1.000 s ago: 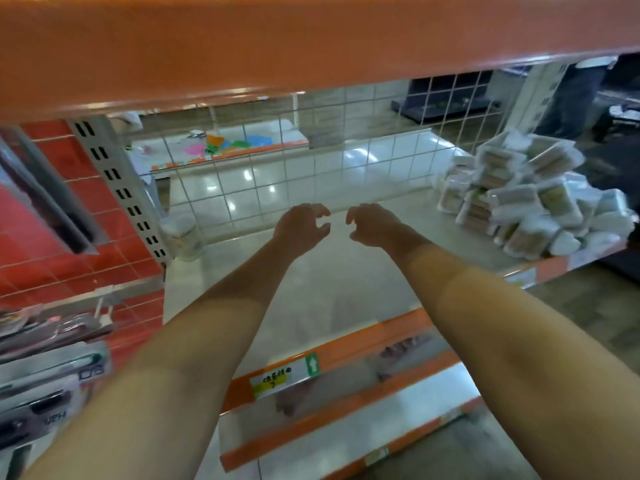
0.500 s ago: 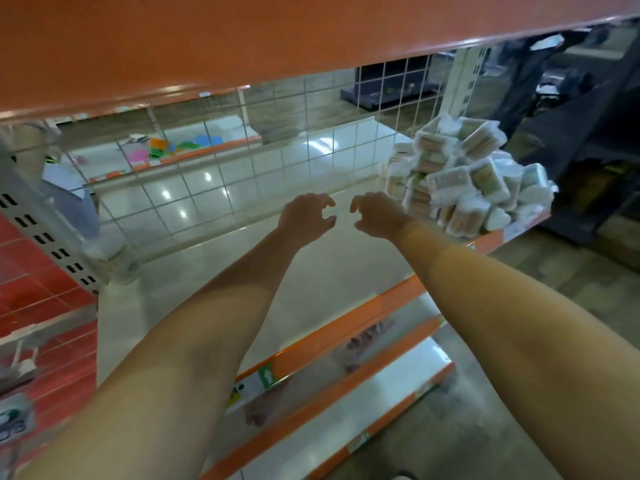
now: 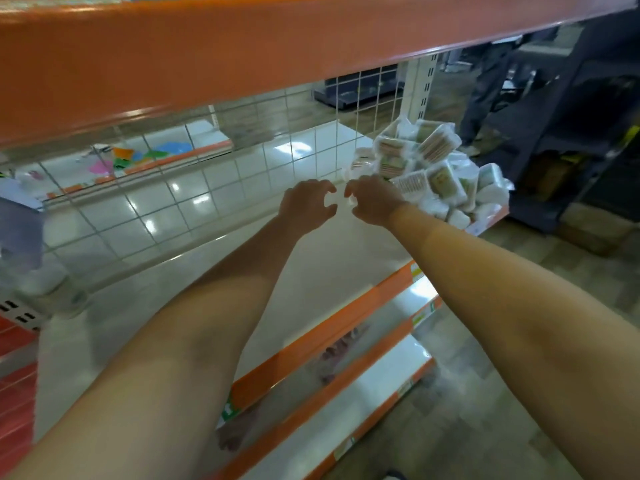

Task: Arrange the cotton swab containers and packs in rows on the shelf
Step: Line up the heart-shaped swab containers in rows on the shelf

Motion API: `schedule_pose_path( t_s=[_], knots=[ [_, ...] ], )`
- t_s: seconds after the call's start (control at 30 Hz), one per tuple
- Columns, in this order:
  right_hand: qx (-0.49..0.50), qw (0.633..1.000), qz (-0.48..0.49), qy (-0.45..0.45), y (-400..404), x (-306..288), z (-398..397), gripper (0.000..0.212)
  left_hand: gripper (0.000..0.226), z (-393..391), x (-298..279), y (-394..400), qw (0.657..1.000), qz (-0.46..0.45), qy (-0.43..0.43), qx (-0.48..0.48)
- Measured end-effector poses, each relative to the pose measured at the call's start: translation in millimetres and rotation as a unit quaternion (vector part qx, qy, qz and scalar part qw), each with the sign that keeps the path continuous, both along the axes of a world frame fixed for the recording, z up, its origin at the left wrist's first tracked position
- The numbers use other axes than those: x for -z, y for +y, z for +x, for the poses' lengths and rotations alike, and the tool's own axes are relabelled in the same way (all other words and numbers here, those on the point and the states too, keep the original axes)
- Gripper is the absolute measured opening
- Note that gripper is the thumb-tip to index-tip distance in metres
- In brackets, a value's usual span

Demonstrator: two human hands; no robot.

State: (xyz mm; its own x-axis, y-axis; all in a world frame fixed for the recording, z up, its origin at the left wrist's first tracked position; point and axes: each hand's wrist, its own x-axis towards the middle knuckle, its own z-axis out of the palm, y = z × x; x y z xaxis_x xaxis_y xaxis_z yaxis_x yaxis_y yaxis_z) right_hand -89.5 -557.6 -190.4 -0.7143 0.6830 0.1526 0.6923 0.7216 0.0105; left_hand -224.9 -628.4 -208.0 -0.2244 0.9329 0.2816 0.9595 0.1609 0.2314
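Left hand [image 3: 306, 207] and right hand [image 3: 372, 202], fingers curled and holding nothing, hover over the bare shelf [image 3: 332, 261]; the cotton swab packs [image 3: 433, 168] are heaped at its right edge. Labels unreadable.

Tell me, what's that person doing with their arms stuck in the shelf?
A person is reaching both arms over a white shelf toward a heap of cotton swab packs piled at its far right end. The left hand and right hand are side by side, fingers curled, holding nothing. The right hand is just in front of the heap. The packs lie jumbled, not yet in rows, and one container stands at the left end.
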Motion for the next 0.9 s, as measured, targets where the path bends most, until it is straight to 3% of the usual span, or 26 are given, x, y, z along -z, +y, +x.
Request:
schedule_pose_path(
  t_s=[0.47,0.9],
  knots=[
    [0.018,1.0,-0.002,-0.007,49,-16,39,0.036,0.044,47,-15,45,0.999,0.005,0.001,0.043],
    [-0.008,0.999,-0.014,0.033,113,-25,78,0.035,0.041,88,-19,102,1.0,-0.011,-0.01,0.012]
  ],
)
